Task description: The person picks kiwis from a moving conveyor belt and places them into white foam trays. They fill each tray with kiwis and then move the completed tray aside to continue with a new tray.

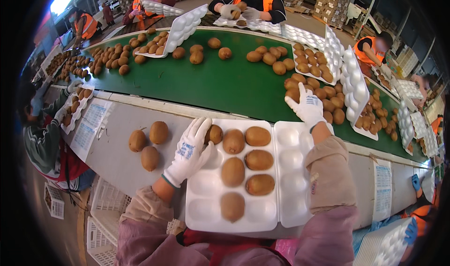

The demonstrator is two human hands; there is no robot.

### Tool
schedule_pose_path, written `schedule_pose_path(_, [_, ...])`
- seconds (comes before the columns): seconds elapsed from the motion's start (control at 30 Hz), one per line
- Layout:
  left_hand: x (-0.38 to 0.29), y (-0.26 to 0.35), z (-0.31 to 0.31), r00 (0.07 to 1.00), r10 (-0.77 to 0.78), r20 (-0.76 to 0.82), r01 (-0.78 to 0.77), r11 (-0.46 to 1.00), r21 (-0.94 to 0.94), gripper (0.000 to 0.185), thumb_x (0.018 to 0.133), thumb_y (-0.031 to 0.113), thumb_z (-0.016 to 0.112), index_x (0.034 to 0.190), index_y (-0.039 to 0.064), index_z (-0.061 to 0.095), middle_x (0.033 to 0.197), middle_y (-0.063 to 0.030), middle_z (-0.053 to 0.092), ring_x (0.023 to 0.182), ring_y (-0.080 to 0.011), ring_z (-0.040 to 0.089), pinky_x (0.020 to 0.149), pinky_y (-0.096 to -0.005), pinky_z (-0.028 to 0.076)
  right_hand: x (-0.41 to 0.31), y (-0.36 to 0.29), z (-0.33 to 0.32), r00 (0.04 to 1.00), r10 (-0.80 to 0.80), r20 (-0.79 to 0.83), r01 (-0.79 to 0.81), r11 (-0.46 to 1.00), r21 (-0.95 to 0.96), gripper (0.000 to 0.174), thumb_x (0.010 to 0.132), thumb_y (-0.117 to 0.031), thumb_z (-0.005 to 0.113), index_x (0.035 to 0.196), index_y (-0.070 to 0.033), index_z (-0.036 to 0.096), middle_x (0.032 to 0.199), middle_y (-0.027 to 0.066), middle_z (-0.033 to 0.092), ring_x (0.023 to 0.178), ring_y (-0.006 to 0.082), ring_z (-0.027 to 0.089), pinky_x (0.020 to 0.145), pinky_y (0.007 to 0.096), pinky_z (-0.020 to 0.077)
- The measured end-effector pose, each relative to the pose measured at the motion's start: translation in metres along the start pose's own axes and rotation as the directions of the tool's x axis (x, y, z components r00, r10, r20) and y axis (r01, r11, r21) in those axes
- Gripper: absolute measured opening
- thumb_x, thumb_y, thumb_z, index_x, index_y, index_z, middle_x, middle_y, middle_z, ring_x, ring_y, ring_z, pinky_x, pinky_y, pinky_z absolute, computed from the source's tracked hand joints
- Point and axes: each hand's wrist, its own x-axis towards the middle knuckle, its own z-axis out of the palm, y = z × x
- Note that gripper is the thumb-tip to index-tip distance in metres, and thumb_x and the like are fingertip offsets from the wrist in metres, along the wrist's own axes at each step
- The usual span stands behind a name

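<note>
In front of me lies an opened white foam fruit tray (200, 218) with moulded cups and a hinged lid half (291, 185). Several brown kiwifruit (233, 171) sit in its middle and right columns. My left hand (188, 152), in a white glove, has its fingers and thumb around a kiwifruit (214, 134) at the tray's upper left cup. Over the green conveyor belt (225, 83), my gloved right hand (307, 104) has thumb and forefinger spread beside a kiwifruit (292, 95) at a pile; its other fingers are partly hidden.
Three loose kiwifruit (150, 158) rest on the grey worktop (116, 125), left of the tray. Filled trays (316, 77) with raised lids stand on the belt. Co-workers in orange vests (269, 0) work across it. White plastic crates (105, 202) are at lower left.
</note>
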Motion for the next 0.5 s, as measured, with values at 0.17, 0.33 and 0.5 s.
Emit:
schedule_pose_path(0.17, [-0.005, 0.007, -0.018, 0.998, 0.016, 0.053, -0.014, 0.999, -0.038, 0.060, 0.084, 0.010, 0.063, 0.140, -0.002, 0.044, 0.141, -0.0256, 0.046, 0.134, -0.0431, 0.043, 0.110, -0.0453, 0.038, 0.010, -0.005, 0.021, 0.994, 0.055, 0.097, -0.038, 0.985, -0.165, 0.088, 0.088, -0.059, 0.059, 0.154, -0.010, 0.026, 0.131, 0.0174, 0.053, 0.104, 0.0333, 0.064, 0.087, 0.0470, 0.0508])
schedule_pose_path(0.33, [-0.003, 0.011, -0.020, 0.998, 0.018, 0.058, -0.015, 0.999, -0.050, 0.059, 0.083, 0.013, 0.065, 0.138, -0.001, 0.046, 0.137, -0.0252, 0.050, 0.130, -0.0453, 0.046, 0.106, -0.0480, 0.041, 0.016, 0.046, 0.033, 0.999, -0.002, -0.039, 0.002, 1.000, 0.003, 0.087, 0.086, -0.059, 0.063, 0.152, -0.013, 0.032, 0.138, 0.0178, 0.052, 0.113, 0.0353, 0.062, 0.093, 0.0463, 0.0507])
schedule_pose_path(0.5, [0.004, 0.004, -0.020, 0.994, 0.109, -0.024, -0.107, 0.991, 0.080, 0.063, 0.081, 0.014, 0.069, 0.137, -0.002, 0.046, 0.137, -0.0259, 0.050, 0.127, -0.0444, 0.048, 0.106, -0.0484, 0.042, 0.018, 0.061, 0.009, 0.889, 0.302, 0.343, -0.293, -0.200, 0.935, 0.075, 0.086, -0.064, 0.063, 0.135, -0.007, 0.054, 0.116, 0.0156, 0.065, 0.096, 0.0276, 0.066, 0.080, 0.0394, 0.0563])
